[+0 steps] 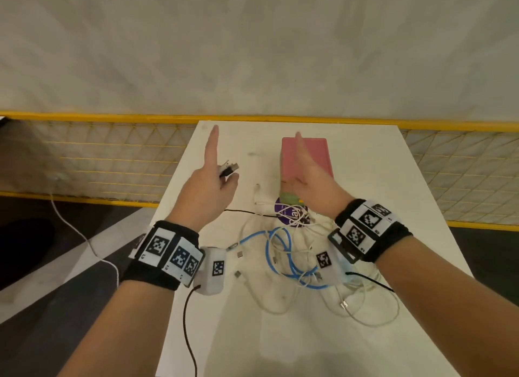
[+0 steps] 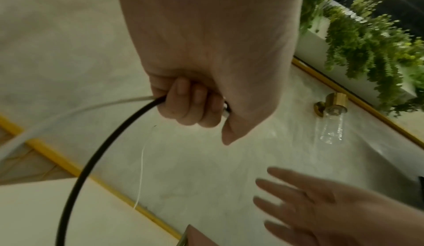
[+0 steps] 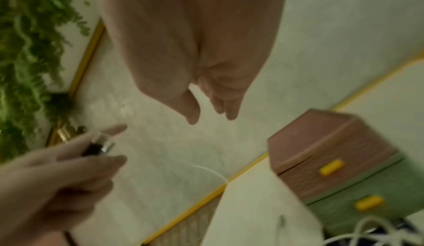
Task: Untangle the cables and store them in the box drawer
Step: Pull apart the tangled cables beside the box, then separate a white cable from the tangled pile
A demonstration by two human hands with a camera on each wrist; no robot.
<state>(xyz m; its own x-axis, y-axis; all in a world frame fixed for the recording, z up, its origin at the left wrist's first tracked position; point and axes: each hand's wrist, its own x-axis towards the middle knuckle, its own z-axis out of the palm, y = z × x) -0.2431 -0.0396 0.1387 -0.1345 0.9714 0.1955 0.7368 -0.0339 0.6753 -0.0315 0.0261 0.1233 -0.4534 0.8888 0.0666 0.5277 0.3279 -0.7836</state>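
My left hand is raised above the table's left side, index finger pointing away, the other fingers curled round a black cable and a white cable; their USB plugs stick out past the thumb. My right hand hovers open, fingers straight, over the box, which has a pink top drawer and a green lower drawer, both with yellow handles. A tangle of blue cable and white cables lies on the white table in front of the box.
A purple round sticker or disc lies under the cables by the box front. A yellow-framed mesh railing runs behind the table. A white cord trails on the floor at the left. The table's far left part is bare.
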